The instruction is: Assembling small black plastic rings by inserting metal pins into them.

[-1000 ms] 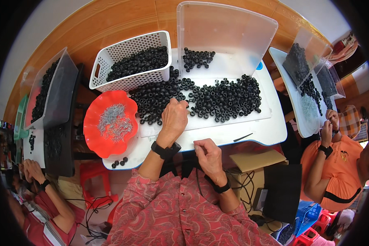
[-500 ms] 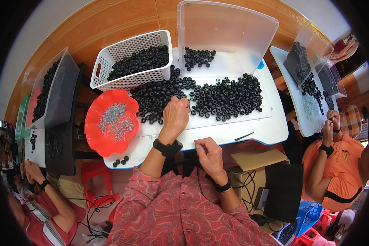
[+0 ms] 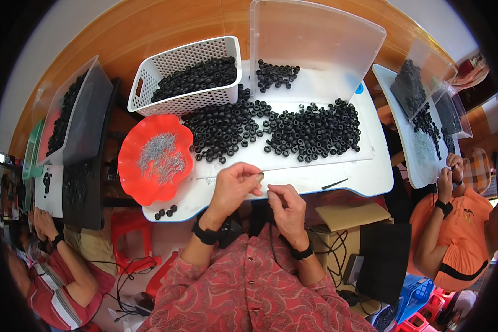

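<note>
Fiddly assembly bit at the white bench (image 3: 365, 177) edge

Left hand (image 3: 235, 185) and right hand (image 3: 285, 205) pinched together on something tiny; next probably needs another small black rubber ring (image 3: 315, 130).

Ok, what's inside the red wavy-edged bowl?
The red wavy-edged bowl holds a loose heap of small silvery metal pieces; its bottom beneath them is covered.
</note>
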The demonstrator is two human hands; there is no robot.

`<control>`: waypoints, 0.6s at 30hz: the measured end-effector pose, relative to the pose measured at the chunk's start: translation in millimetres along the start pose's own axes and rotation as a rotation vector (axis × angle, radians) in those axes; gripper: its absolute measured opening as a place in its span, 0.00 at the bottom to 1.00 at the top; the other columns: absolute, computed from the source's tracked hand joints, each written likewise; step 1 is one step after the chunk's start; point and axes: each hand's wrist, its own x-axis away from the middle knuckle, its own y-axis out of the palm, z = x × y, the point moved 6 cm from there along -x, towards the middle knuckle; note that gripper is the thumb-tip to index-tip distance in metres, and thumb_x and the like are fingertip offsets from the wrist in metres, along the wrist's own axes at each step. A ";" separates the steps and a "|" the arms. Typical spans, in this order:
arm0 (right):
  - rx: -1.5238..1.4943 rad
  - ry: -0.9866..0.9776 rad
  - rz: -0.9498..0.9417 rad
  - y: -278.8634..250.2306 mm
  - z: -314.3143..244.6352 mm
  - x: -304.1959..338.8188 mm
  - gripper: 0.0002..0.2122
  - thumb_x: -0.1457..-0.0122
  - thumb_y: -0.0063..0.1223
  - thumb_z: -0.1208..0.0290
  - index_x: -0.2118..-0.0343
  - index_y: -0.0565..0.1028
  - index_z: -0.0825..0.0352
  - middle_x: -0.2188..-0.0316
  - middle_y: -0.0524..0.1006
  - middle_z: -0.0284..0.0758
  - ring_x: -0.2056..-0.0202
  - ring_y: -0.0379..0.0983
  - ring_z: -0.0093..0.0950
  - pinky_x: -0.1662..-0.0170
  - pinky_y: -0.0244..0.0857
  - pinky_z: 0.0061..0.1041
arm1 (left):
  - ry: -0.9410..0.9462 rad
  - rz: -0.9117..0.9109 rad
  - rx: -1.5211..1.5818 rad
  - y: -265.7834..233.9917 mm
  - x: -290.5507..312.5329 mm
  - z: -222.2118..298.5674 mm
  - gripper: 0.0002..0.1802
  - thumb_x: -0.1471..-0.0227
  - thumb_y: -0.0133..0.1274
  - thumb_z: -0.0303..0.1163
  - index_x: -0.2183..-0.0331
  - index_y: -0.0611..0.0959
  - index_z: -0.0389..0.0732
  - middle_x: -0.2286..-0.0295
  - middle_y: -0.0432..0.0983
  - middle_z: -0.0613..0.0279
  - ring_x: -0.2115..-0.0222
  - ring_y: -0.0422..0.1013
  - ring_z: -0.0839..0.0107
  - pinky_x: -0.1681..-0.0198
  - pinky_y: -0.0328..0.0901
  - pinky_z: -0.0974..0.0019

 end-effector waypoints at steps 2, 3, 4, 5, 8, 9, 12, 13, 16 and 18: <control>-0.059 -0.010 -0.003 0.9 -4.7 0.0 0.08 0.42 0.57 0.82 0.59 0.79 0.69 0.69 0.77 0.37 0.71 0.76 0.25 0.68 0.69 0.23 | -0.026 -0.042 0.074 3.1 14.3 -13.4 0.10 0.43 0.57 0.24 0.60 0.79 0.30 0.70 0.79 0.58 0.73 0.77 0.74 0.69 0.74 0.73; -0.049 -0.079 -0.017 0.7 -12.0 -1.8 0.09 0.42 0.57 0.81 0.58 0.79 0.69 0.69 0.77 0.37 0.70 0.76 0.25 0.67 0.69 0.23 | -0.029 -0.033 0.078 4.0 20.3 -17.1 0.10 0.43 0.57 0.24 0.60 0.79 0.30 0.70 0.79 0.58 0.73 0.77 0.74 0.69 0.74 0.73; -0.040 -0.148 -0.031 0.8 -17.3 -1.9 0.10 0.42 0.58 0.81 0.57 0.79 0.69 0.68 0.77 0.36 0.70 0.76 0.25 0.67 0.69 0.23 | -0.049 -0.036 0.122 5.8 25.6 -21.4 0.10 0.42 0.56 0.25 0.59 0.79 0.29 0.69 0.79 0.58 0.73 0.77 0.75 0.69 0.75 0.74; -0.041 -0.146 -0.042 0.7 -15.9 -0.7 0.10 0.42 0.58 0.81 0.57 0.79 0.69 0.68 0.77 0.36 0.70 0.76 0.25 0.67 0.69 0.23 | -0.069 -0.038 0.167 6.5 29.3 -24.6 0.10 0.41 0.56 0.25 0.58 0.79 0.29 0.68 0.79 0.57 0.73 0.77 0.75 0.68 0.75 0.74; -0.061 -0.056 -0.098 3.3 -6.5 1.3 0.10 0.43 0.59 0.80 0.57 0.80 0.69 0.68 0.78 0.36 0.69 0.76 0.27 0.66 0.69 0.23 | -0.088 -0.042 0.228 4.4 35.6 -31.1 0.12 0.40 0.55 0.27 0.57 0.78 0.28 0.68 0.79 0.58 0.74 0.77 0.76 0.68 0.75 0.76; -0.040 -0.099 -0.097 4.5 -8.2 1.1 0.10 0.43 0.59 0.81 0.58 0.80 0.69 0.68 0.78 0.36 0.69 0.76 0.27 0.66 0.69 0.23 | -0.089 -0.035 0.231 2.2 37.4 -33.4 0.12 0.40 0.55 0.27 0.57 0.78 0.28 0.68 0.79 0.58 0.74 0.77 0.76 0.68 0.75 0.76; -0.004 -0.164 -0.114 6.5 -11.4 0.4 0.10 0.44 0.59 0.81 0.59 0.80 0.69 0.68 0.78 0.37 0.69 0.76 0.26 0.66 0.69 0.23 | -0.124 -0.057 0.270 0.3 42.6 -39.4 0.13 0.40 0.54 0.27 0.56 0.78 0.28 0.68 0.79 0.57 0.74 0.77 0.76 0.67 0.75 0.75; 0.012 -0.188 -0.126 7.6 -13.2 0.3 0.09 0.45 0.59 0.82 0.60 0.80 0.69 0.68 0.78 0.37 0.69 0.76 0.26 0.66 0.69 0.23 | -0.127 -0.045 0.272 -0.4 43.8 -40.0 0.12 0.40 0.54 0.27 0.57 0.79 0.28 0.69 0.79 0.58 0.74 0.77 0.76 0.68 0.76 0.75; -0.005 -0.181 -0.138 9.7 -16.7 -0.2 0.08 0.46 0.60 0.82 0.62 0.80 0.70 0.68 0.77 0.36 0.71 0.76 0.26 0.68 0.69 0.23 | -0.131 0.006 0.242 -4.0 48.0 -41.2 0.11 0.40 0.55 0.27 0.59 0.81 0.29 0.70 0.79 0.58 0.75 0.76 0.77 0.71 0.75 0.75; -0.001 -0.160 -0.117 10.5 -16.3 -0.1 0.07 0.46 0.61 0.81 0.63 0.79 0.70 0.68 0.77 0.36 0.72 0.75 0.26 0.70 0.68 0.23 | -0.133 0.043 0.211 -6.1 51.2 -39.3 0.11 0.40 0.56 0.28 0.60 0.81 0.30 0.71 0.79 0.59 0.76 0.75 0.78 0.72 0.74 0.75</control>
